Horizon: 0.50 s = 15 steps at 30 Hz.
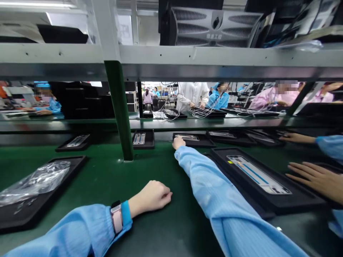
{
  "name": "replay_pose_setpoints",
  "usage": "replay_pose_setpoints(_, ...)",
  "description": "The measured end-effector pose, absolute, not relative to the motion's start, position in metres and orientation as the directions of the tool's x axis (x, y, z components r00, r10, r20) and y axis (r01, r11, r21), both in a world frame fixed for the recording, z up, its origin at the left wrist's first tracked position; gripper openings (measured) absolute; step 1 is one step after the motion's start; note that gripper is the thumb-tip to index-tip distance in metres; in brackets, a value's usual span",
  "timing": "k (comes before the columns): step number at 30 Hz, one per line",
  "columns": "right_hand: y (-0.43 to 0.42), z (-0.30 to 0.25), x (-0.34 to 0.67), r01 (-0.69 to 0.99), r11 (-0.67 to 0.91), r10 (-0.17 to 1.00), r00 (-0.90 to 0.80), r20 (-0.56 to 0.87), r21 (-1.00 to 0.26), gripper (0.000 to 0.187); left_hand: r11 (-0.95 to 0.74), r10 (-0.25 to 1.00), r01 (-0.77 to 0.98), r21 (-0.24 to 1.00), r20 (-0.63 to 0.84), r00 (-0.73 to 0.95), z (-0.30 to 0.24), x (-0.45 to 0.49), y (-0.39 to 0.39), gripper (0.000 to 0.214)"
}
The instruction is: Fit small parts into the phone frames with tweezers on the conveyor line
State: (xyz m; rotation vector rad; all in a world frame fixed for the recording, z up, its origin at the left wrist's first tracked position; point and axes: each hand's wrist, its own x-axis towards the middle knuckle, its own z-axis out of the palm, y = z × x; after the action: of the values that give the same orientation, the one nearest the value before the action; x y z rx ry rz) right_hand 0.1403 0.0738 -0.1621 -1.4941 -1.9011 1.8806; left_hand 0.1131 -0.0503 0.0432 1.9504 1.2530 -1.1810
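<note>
My left hand (151,197) rests curled on the green bench mat (107,167), with a smartwatch (116,217) on its wrist and nothing visible in its fingers. Stretched forward in a blue sleeve, my right hand (178,143) lies at the near edge of a black tray (199,144), and its fingers are hidden. That tray holds a slim metal part (187,137). Between my hands and to the right, a larger black tray (278,205) holds a long metal-and-blue device frame (258,175).
A co-worker's two hands (316,178) in blue sleeves reach in at the right. A plastic-wrapped item (34,182) lies in a black tray at the left. A green post (120,110) and grey overhead shelf (187,60) stand ahead, with further trays and workers beyond.
</note>
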Motion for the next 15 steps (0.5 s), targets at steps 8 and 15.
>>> replay_pose_setpoints(8, 0.071, -0.186, 0.127, 0.561, -0.152, 0.647, -0.567, -0.511, -0.814, 0.033, -0.352, 0.491, 0.936, -0.002, -0.852, 0.183, 0.035, 0.107, -0.057, 0.031)
replay_pose_setpoints(15, 0.080, -0.145, 0.179, 0.426, -0.021, 0.710, -0.631, -0.313, -0.905, 0.027, -0.214, 0.700, 0.977, -0.023, -0.701, 0.137, 0.031, 0.087, -0.051, 0.038)
